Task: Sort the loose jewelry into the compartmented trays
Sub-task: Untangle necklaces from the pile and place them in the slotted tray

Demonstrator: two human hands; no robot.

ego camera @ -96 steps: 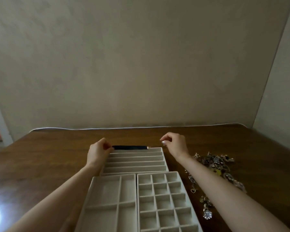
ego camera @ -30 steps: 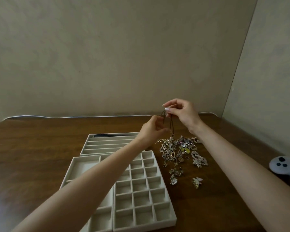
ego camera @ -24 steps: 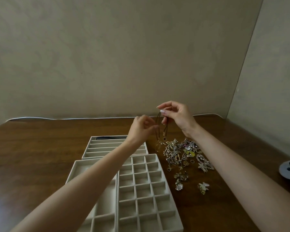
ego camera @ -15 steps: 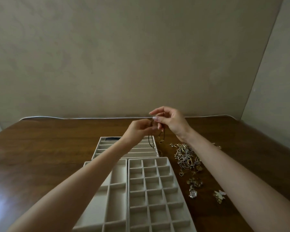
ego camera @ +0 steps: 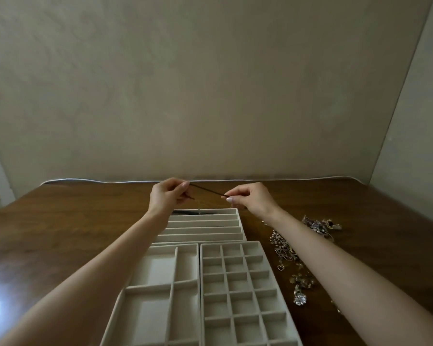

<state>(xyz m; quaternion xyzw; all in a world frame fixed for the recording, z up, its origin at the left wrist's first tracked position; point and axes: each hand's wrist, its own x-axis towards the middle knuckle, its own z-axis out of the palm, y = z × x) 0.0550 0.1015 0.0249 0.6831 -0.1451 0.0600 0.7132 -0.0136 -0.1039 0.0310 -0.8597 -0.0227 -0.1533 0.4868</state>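
A thin dark cord necklace [ego camera: 206,190] is stretched between my two hands above the far end of the slotted tray [ego camera: 203,229]. My left hand [ego camera: 168,197] pinches one end and my right hand [ego camera: 250,199] pinches the other. A small pale pendant hangs blurred from the cord over the tray's back slot, where a dark strap [ego camera: 185,212] lies. Nearer me sit a tray with large compartments [ego camera: 158,288] and a grid tray [ego camera: 238,290]. The loose jewelry pile [ego camera: 289,253] lies to the right, partly hidden by my right forearm.
All three trays sit on a dark wooden table [ego camera: 60,233] that ends at a beige wall. More jewelry [ego camera: 321,224] lies beyond my right forearm. A bright reflection shows on the table at the left edge.
My hands have lifted the cord necklace out of the pile, carried it left over the slotted tray and pulled it out straight between them. The view has swung left.
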